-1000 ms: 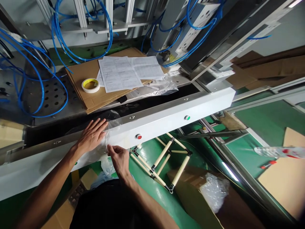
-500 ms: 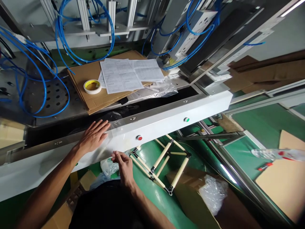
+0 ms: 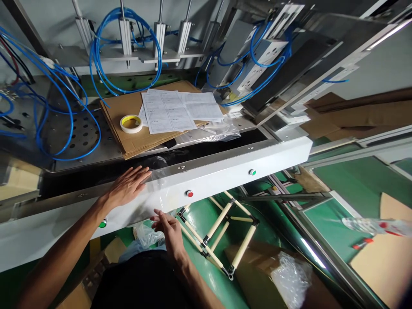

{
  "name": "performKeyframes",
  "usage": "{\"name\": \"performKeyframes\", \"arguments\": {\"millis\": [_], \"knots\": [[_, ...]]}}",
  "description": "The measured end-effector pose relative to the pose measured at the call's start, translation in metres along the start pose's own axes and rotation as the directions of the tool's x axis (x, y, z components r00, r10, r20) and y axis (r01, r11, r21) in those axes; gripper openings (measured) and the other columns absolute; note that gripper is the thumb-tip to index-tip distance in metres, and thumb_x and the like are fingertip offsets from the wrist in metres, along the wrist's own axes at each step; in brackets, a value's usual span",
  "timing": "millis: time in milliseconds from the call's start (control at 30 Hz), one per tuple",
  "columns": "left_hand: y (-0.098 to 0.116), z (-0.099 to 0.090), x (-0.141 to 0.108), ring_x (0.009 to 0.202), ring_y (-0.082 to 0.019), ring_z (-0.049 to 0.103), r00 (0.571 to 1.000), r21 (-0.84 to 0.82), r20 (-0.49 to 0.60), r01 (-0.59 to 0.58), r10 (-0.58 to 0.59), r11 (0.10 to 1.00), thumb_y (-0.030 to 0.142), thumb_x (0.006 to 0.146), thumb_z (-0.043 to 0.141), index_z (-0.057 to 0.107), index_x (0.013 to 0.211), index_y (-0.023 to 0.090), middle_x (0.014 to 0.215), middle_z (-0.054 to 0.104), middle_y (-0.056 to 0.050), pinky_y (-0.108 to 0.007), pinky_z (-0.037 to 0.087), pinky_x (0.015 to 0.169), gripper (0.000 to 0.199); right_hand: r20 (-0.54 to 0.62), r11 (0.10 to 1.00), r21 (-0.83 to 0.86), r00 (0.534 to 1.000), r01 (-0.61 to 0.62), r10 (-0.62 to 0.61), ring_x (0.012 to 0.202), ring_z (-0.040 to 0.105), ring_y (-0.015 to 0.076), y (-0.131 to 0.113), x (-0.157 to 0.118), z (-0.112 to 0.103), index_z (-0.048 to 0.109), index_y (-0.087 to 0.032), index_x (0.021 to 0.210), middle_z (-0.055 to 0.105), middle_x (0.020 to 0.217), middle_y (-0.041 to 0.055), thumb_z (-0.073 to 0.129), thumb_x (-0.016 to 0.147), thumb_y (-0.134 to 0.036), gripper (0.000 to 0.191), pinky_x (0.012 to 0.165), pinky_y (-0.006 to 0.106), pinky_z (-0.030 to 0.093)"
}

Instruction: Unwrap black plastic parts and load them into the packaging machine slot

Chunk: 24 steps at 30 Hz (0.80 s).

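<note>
My left hand [image 3: 130,186] lies flat with its fingers stretched out, palm down on the top edge of the white front panel [image 3: 222,180]. Under and beside its fingertips is a thin sheet of clear plastic [image 3: 160,180], draped over that edge and down the panel's face. My right hand [image 3: 169,229] is just in front of the panel's lower edge, below the plastic. Its fingers are slightly bent and apart, and I see nothing held in them. A red button [image 3: 189,194] sits on the panel to the right of both hands.
Behind the panel, flat cardboard [image 3: 128,143] carries printed papers [image 3: 167,111] and a tape roll [image 3: 131,124]. Blue air hoses [image 3: 96,56] loop around the machine. Below stand a tube frame [image 3: 219,236] and a cardboard box [image 3: 254,266] holding clear plastic. A green button [image 3: 102,223] is near my left forearm.
The view has shifted slightly. My left hand stays flat on the panel edge by the plastic. My right hand's fingers have spread from a more closed, bent pose.
</note>
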<state>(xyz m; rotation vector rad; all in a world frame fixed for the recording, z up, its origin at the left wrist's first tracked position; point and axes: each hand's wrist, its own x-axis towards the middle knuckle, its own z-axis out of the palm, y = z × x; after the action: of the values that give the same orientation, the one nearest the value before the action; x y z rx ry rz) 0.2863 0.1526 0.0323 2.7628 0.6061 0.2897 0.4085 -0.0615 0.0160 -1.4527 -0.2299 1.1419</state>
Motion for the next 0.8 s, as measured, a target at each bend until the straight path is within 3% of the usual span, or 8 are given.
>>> {"name": "performKeyframes", "arguments": {"millis": [67,167,367,533,633,800], "knots": [[-0.001,-0.001,-0.001,0.156,-0.026,0.042,1.0,0.008,0.003,-0.014,0.014,1.0,0.036,0.11,0.037,0.05,0.157,0.024,0.165,0.05,-0.008,-0.051,0.034,0.129,0.05,-0.119,0.994,-0.06,0.988,0.094,-0.1,0.066,0.069,0.0214,-0.007,0.003,-0.007,0.082,-0.016,0.108,0.08,0.085,0.0104,0.077,0.074,-0.079,0.071,0.06,0.033,0.053],[-0.001,-0.002,-0.003,0.157,-0.026,0.04,1.0,0.014,0.003,-0.02,0.02,1.0,0.035,0.11,0.038,0.051,0.157,0.025,0.166,0.049,-0.006,-0.051,0.033,0.13,0.05,-0.287,0.974,-0.107,0.932,0.199,-0.221,0.074,0.073,0.0239,-0.028,0.015,-0.012,0.079,-0.016,0.112,0.081,0.095,0.0135,0.072,0.079,-0.08,0.073,0.064,0.034,0.056],[-0.005,-0.006,-0.005,0.16,-0.026,0.034,0.999,-0.067,0.047,-0.006,0.009,0.998,0.04,0.111,0.037,0.05,0.158,0.031,0.168,0.045,-0.003,-0.052,0.031,0.13,0.05,-0.24,0.963,-0.103,0.933,0.251,-0.269,0.075,0.072,0.0237,-0.058,0.033,-0.006,0.081,-0.015,0.086,0.08,0.085,0.0125,0.077,0.079,-0.073,0.059,0.072,0.036,0.057],[-0.02,-0.024,-0.006,0.163,-0.024,0.027,0.993,-0.183,0.11,0.07,-0.05,0.981,0.047,0.111,0.033,0.037,0.165,0.03,0.174,0.034,-0.004,-0.049,0.03,0.132,0.057,-0.28,0.971,0.016,0.934,0.237,-0.224,0.07,0.068,0.0203,-0.043,0.033,-0.01,0.081,-0.015,0.094,0.079,0.082,0.01,0.078,0.078,-0.071,0.059,0.072,0.035,0.056],[-0.022,-0.034,-0.005,0.16,-0.026,0.034,0.985,-0.174,0.15,0.111,-0.085,0.978,0.052,0.109,0.037,0.042,0.162,0.027,0.171,0.04,-0.006,-0.052,0.03,0.132,0.059,-0.273,0.974,0.076,0.944,0.212,-0.184,0.072,0.069,0.0203,-0.033,0.032,-0.014,0.08,-0.016,0.101,0.079,0.085,0.0089,0.076,0.081,-0.071,0.059,0.074,0.036,0.057],[-0.001,-0.032,0.021,0.149,-0.023,0.051,0.994,-0.272,-0.027,0.096,-0.107,0.958,0.049,0.108,0.038,0.052,0.155,0.021,0.161,0.055,-0.009,-0.04,0.042,0.126,0.056,-0.206,0.949,-0.091,0.926,0.303,-0.315,0.081,0.071,0.0232,-0.033,0.029,-0.015,0.081,-0.018,0.107,0.079,0.088,0.0095,0.069,0.086,-0.073,0.059,0.077,0.037,0.057]]}}
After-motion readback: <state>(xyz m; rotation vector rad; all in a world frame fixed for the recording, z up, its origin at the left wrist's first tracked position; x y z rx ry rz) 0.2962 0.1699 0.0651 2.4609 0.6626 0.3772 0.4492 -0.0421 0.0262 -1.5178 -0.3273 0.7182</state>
